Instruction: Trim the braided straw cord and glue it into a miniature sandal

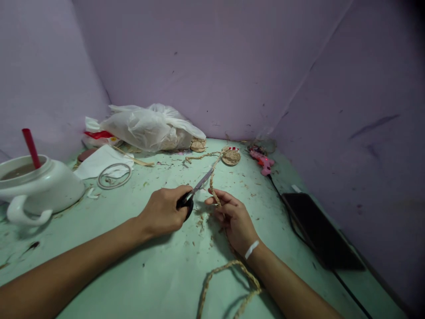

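My left hand (166,210) is closed round the black handles of a pair of scissors (202,181). The blades point up and to the right, beside the braided straw cord (213,182). My right hand (234,219) pinches this cord between thumb and fingers. From there it runs down under the wrist and loops on the table near the front. Its upper end reaches towards a round woven disc (231,156) with red and white bits on its rim. Whether the blades touch the cord I cannot tell.
A white mug (63,186) with a red straw stands left. Behind lie a white plastic bag (149,126), white paper (102,161) and a ring (114,176). At right are a pink glue gun (262,161), its black cable and a dark phone (318,230). Scraps dot the green tabletop (133,274).
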Tool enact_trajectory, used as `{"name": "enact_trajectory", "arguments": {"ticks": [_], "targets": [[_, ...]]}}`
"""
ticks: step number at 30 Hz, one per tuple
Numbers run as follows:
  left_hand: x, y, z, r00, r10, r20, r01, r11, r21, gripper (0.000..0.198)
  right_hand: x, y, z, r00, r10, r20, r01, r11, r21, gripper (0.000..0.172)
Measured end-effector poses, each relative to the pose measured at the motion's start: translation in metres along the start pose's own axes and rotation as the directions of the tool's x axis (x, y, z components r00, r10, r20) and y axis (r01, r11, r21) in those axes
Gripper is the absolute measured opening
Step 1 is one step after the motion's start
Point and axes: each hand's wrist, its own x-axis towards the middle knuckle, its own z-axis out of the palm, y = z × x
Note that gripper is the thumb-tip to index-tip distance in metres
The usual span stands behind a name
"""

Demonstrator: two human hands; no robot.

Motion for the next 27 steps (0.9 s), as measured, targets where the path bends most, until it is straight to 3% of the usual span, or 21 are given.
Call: {"name": "enact_trajectory", "arguments": {"ticks": [5, 10, 16, 20, 23, 25, 27], "targets": [[-0.004, 0.001, 0.0, 0.997, 0.073, 0.015, -0.075, 0.99, 0.119, 0.031, 0.0, -0.001, 0.0, 0.994, -0.044, -0.097, 0.038, 0.997, -0.068, 0.026], [-0.008, 0.004, 0.001, 0.975, 0.213, 0.057, -0.218, 0.894, 0.391, 0.044, 0.002, 0.003, -0.001, 0.983, -0.035, -0.179, 0.026, 0.998, -0.052, 0.021], [-0.001, 0.013, -0.007, 0.977, 0.1, 0.191, -0.184, 0.846, 0.501, 0.037, -0.001, 0.006, -0.001, 0.988, -0.083, -0.128, 0.07, 0.992, -0.104, 0.025], [0.004, 0.015, -0.019, 0.95, 0.052, 0.308, -0.158, 0.93, 0.332, 0.025, -0.002, 0.008, -0.003, 0.988, -0.126, -0.086, 0.116, 0.986, -0.118, 0.023], [0.007, 0.007, -0.025, 0.871, 0.078, 0.486, -0.06, 0.997, -0.052, 0.021, -0.003, 0.008, -0.004, 0.989, -0.137, -0.052, 0.129, 0.983, -0.128, 0.022], [0.009, 0.001, -0.026, 0.828, 0.145, 0.542, 0.035, 0.951, -0.308, 0.025, -0.002, 0.007, -0.004, 0.992, -0.121, -0.037, 0.116, 0.987, -0.108, 0.023], [0.009, -0.002, -0.026, 0.884, 0.132, 0.449, 0.053, 0.925, -0.376, 0.029, -0.001, 0.006, -0.004, 0.995, -0.09, -0.051, 0.087, 0.994, -0.066, 0.024]]}}
